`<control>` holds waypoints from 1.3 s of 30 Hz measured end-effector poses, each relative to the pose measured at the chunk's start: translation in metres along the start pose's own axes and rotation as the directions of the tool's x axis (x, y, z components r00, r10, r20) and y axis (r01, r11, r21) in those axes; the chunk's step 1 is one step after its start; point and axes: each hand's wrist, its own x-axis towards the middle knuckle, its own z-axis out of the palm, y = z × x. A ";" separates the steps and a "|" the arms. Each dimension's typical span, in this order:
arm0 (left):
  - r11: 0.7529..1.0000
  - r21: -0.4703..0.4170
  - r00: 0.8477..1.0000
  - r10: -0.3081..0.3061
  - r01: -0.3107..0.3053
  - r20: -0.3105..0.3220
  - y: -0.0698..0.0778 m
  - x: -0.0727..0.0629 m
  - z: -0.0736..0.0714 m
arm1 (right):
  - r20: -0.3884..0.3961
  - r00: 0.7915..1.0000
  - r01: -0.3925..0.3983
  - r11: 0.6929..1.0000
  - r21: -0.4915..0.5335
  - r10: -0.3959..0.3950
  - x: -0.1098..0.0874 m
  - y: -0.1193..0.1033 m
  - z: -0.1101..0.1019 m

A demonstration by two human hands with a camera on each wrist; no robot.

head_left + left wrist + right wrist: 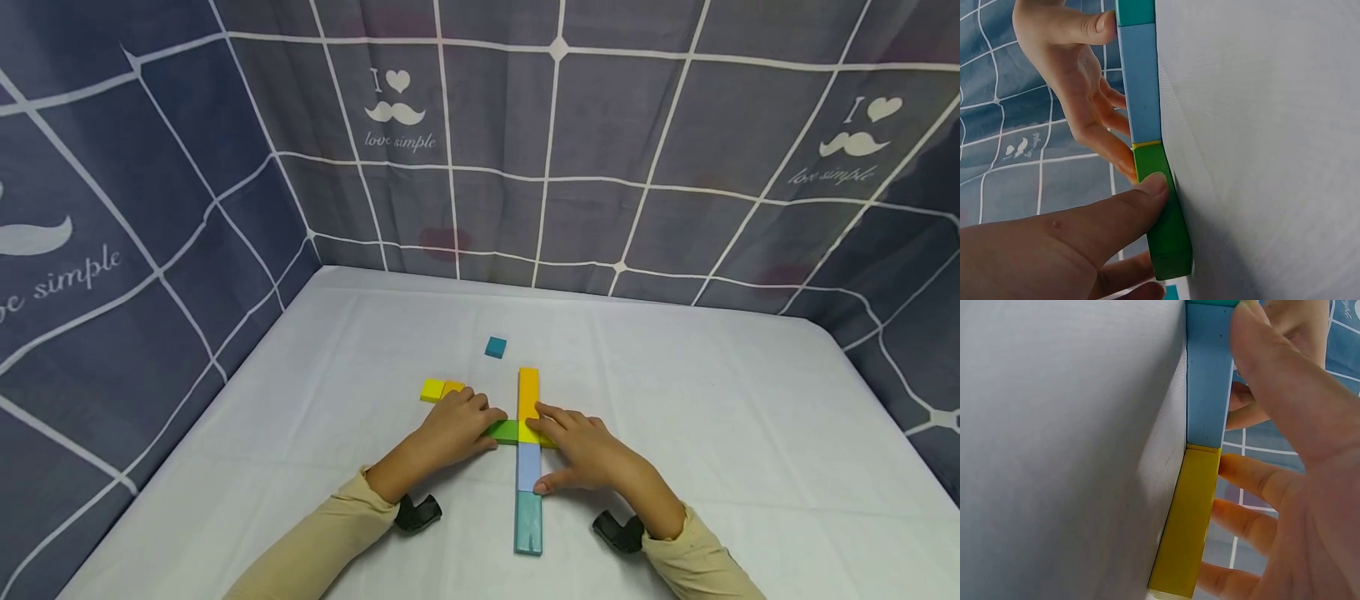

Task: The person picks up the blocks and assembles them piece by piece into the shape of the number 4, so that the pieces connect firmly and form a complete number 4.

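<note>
Colored blocks lie in a cross on the white cloth. A teal block (528, 529) is at the near end, then a light blue block (528, 467), a yellow piece at the crossing and an orange-yellow block (528, 390) at the far end. My left hand (456, 425) pinches the green block (1172, 240) of the left arm between thumb and fingers. My right hand (583, 446) spreads over the right side. Its thumb touches the seam of the light blue and teal blocks; its fingertips rest along the yellow block (1188, 519) of the right arm and the crossing.
A small dark teal block (496, 347) lies alone beyond the cross. Left of it, a yellow block (432, 390) and an orange block (452, 387) sit together, the orange one partly behind my left hand. Dark grid-patterned curtains (495, 217) stand behind the table and at both sides.
</note>
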 end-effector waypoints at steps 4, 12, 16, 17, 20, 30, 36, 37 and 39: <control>1.000 0.011 1.000 0.000 0.000 0.006 0.001 0.001 0.000 | 0.001 1.000 -0.001 1.000 -0.005 0.001 0.000 0.001 0.000; 1.000 0.018 1.000 0.007 -0.007 0.005 0.003 0.003 0.000 | 0.003 1.000 -0.015 1.000 -0.002 0.015 -0.001 0.002 0.000; 1.000 0.014 1.000 0.004 -0.005 0.019 0.004 0.002 0.000 | 0.007 1.000 -0.021 1.000 0.000 0.021 -0.001 0.002 0.001; 1.000 0.016 1.000 0.005 -0.005 0.025 0.004 0.002 -0.001 | 0.006 1.000 -0.021 1.000 -0.001 0.021 -0.001 0.002 0.001; 1.000 0.008 0.999 0.003 -0.003 0.051 0.003 0.001 -0.002 | 0.001 1.000 -0.019 1.000 -0.006 0.019 0.000 0.002 0.003; 0.987 -0.132 0.988 -0.069 0.088 0.142 -0.012 -0.006 -0.011 | 0.009 1.000 -0.021 1.000 -0.017 0.021 0.001 0.001 0.003; 0.976 -0.203 0.992 -0.054 0.076 0.115 -0.024 -0.011 -0.018 | 0.015 1.000 -0.026 1.000 -0.011 0.026 0.002 0.000 0.002; 0.975 -0.206 0.991 -0.058 0.083 0.122 -0.026 -0.012 -0.019 | 0.017 1.000 -0.025 1.000 -0.010 0.025 0.002 -0.001 0.001; 0.972 -0.208 0.985 -0.082 0.114 0.155 -0.030 -0.013 -0.022 | 0.025 0.999 -0.022 1.000 -0.009 0.022 0.002 -0.001 0.001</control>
